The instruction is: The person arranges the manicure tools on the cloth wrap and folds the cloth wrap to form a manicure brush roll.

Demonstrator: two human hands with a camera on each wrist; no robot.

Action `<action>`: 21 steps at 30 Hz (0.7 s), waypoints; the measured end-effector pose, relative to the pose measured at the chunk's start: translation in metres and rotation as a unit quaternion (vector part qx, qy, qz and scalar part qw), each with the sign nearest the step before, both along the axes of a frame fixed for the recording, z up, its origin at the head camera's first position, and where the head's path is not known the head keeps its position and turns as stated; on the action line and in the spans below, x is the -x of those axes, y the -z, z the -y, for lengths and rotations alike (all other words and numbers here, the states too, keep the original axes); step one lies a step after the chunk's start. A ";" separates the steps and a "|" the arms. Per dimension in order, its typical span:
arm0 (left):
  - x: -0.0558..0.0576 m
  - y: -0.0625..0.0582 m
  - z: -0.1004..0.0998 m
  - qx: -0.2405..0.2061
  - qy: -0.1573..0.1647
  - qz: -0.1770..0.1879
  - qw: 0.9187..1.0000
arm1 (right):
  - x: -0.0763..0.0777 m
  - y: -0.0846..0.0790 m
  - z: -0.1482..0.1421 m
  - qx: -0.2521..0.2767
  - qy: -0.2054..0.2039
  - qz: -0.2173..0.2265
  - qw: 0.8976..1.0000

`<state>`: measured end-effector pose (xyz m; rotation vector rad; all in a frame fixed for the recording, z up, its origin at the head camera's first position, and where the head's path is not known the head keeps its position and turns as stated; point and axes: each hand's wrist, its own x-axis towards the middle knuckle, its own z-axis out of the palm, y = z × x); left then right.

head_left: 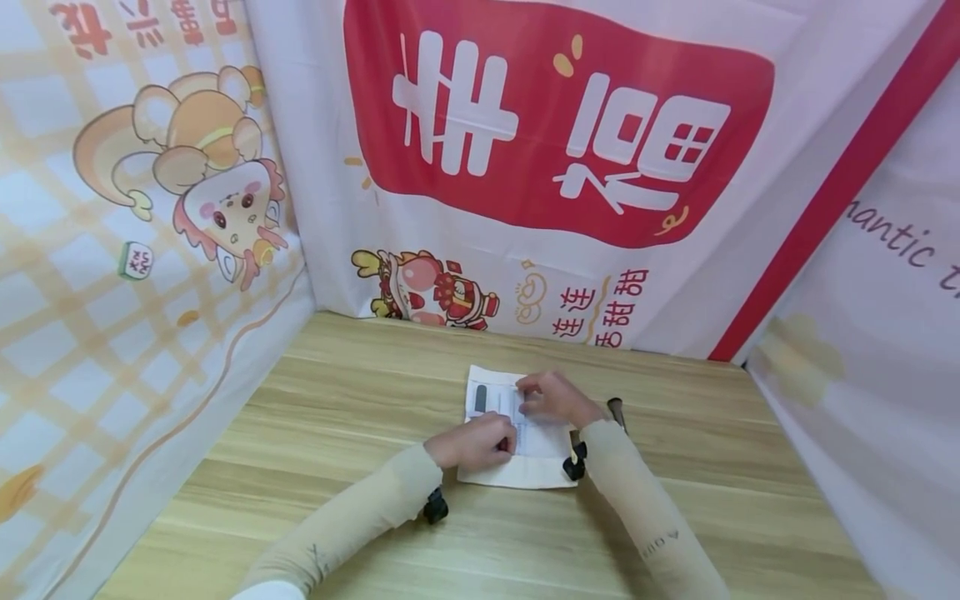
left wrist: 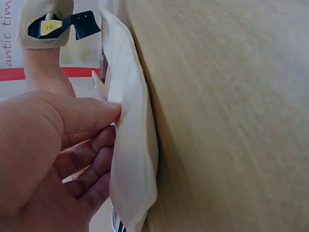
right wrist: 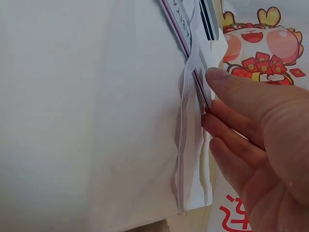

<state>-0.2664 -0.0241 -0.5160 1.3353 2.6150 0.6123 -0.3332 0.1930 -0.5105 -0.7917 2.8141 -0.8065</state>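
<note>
A white cloth case (head_left: 525, 473) lies spread out on the wooden tabletop, with flat contents along its middle. My left hand (head_left: 477, 440) is over its near left part; in the left wrist view the thumb (left wrist: 96, 113) presses the cloth (left wrist: 133, 121) while the other fingers curl in behind the edge. At the far side, my right hand (head_left: 553, 398) pinches the end of a thin flat grey piece (right wrist: 186, 41) with lettering and a purple edge. A narrow white strap (right wrist: 186, 89) crosses that piece. A dark grey oblong (head_left: 481, 397) shows at the case's far left.
A dark-ended rod (head_left: 617, 412) lies just right of the right wrist. Printed cloth hangs behind the wooden table (head_left: 360, 400) and along both sides. A black wrist camera (head_left: 435, 506) sits on the left forearm and another (head_left: 575, 462) on the right.
</note>
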 end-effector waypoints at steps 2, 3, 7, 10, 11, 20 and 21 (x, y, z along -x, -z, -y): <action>0.000 0.001 0.000 0.000 -0.003 0.003 1.000 | -0.003 0.000 0.000 -0.002 -0.007 -0.001 1.000; 0.000 0.001 0.000 -0.001 -0.003 0.003 1.000 | -0.004 -0.001 0.000 -0.003 -0.008 0.002 1.000; 0.001 0.002 0.001 -0.003 -0.003 0.008 1.000 | -0.008 -0.001 0.000 -0.011 0.007 0.013 1.000; 0.002 0.001 0.000 -0.006 -0.002 0.013 1.000 | -0.008 -0.001 -0.001 -0.010 0.009 0.019 1.000; 0.002 0.000 0.000 -0.005 -0.001 0.014 1.000 | -0.008 -0.002 -0.003 -0.011 0.005 0.019 1.000; 0.012 -0.006 -0.003 -0.009 0.002 0.026 1.000 | -0.016 -0.032 -0.036 -0.049 0.001 0.019 0.999; 0.014 -0.006 -0.003 -0.011 -0.001 0.026 1.000 | -0.018 -0.037 -0.042 -0.052 0.005 0.018 0.998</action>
